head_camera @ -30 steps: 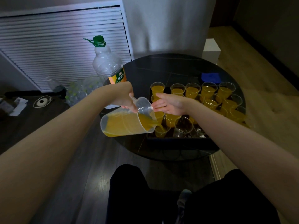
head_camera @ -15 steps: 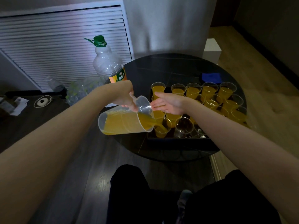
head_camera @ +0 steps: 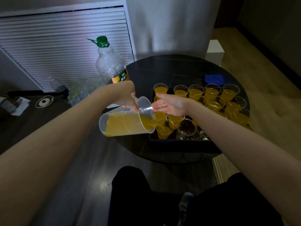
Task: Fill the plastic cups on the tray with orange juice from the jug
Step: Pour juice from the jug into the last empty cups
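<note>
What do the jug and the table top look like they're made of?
The jug looks like clear, thin plastic: the juice shows through its wall, and its rim and handle are see-through. The table top is black and glossy with thin pale veins, and it reflects light; stone or glass with a marble pattern, I can't tell which.

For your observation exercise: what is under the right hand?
Under the right hand stand juice-filled cups on the tray. The cups directly beneath the palm are covered, so their fill cannot be seen.

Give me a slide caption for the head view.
Left hand tips jug, pouring orange juice into a near-row cup; right hand hovers open.
</note>
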